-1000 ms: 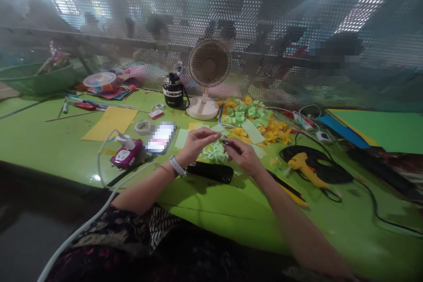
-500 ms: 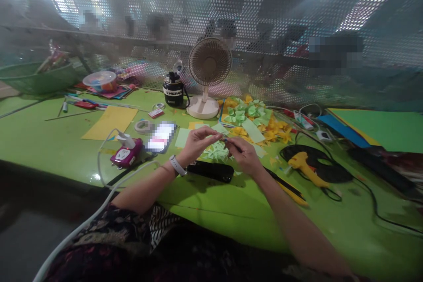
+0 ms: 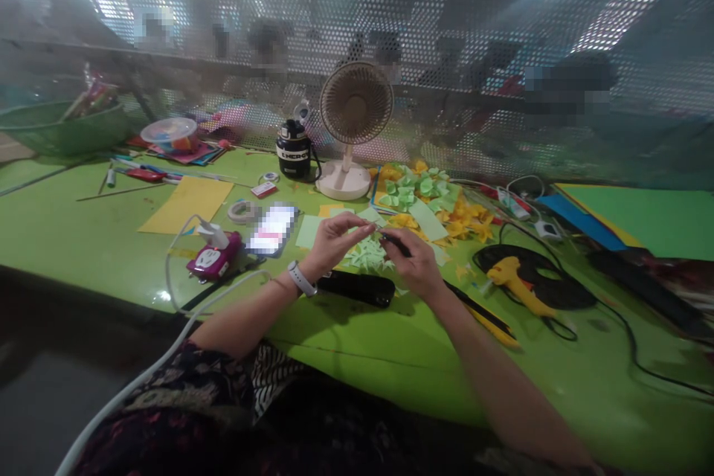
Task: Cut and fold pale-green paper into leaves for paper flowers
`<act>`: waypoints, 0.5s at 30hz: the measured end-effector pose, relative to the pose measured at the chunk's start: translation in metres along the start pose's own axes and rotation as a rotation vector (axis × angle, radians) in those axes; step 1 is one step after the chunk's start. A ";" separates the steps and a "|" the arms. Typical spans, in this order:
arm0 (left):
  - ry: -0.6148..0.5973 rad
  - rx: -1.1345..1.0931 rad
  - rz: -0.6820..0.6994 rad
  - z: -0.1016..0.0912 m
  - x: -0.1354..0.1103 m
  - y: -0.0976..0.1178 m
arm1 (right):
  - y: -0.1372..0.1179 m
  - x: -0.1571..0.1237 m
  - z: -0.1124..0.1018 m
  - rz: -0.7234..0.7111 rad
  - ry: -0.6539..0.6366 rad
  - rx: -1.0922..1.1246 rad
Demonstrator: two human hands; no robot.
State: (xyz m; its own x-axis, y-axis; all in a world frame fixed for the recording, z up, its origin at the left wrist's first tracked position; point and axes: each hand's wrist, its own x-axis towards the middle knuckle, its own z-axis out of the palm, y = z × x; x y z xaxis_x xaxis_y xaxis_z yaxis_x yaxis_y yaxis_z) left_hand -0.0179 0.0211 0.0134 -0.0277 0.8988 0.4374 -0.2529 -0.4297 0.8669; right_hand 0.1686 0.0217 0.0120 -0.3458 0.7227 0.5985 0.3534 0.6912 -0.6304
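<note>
The right hand (image 3: 413, 262) is gripping a slim dark tool (image 3: 396, 242), which is pointing toward the left hand (image 3: 338, 239). The left fingertips are pinching together — whether on something small, I cannot tell. Light-green paper cutouts (image 3: 368, 256) are lying beneath and between both hands — a yellow glue gun (image 3: 521, 287) is resting to the right hand's right.

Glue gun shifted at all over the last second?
No. The glue gun lies the same way across the black pad, with no visible shift in any direction.
</note>
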 end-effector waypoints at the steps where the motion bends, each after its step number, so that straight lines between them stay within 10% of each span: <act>1: 0.003 0.000 0.005 0.000 0.000 0.000 | 0.000 0.000 -0.001 0.005 -0.009 0.013; 15: 0.020 0.119 0.111 0.001 -0.001 0.001 | -0.005 -0.001 0.002 0.093 -0.011 0.103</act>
State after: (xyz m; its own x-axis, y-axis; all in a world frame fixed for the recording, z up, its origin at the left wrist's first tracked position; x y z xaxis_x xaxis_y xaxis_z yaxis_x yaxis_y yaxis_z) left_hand -0.0175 0.0196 0.0140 -0.0686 0.8464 0.5281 -0.1311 -0.5324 0.8363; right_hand 0.1654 0.0173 0.0139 -0.3257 0.7830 0.5299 0.2931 0.6164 -0.7308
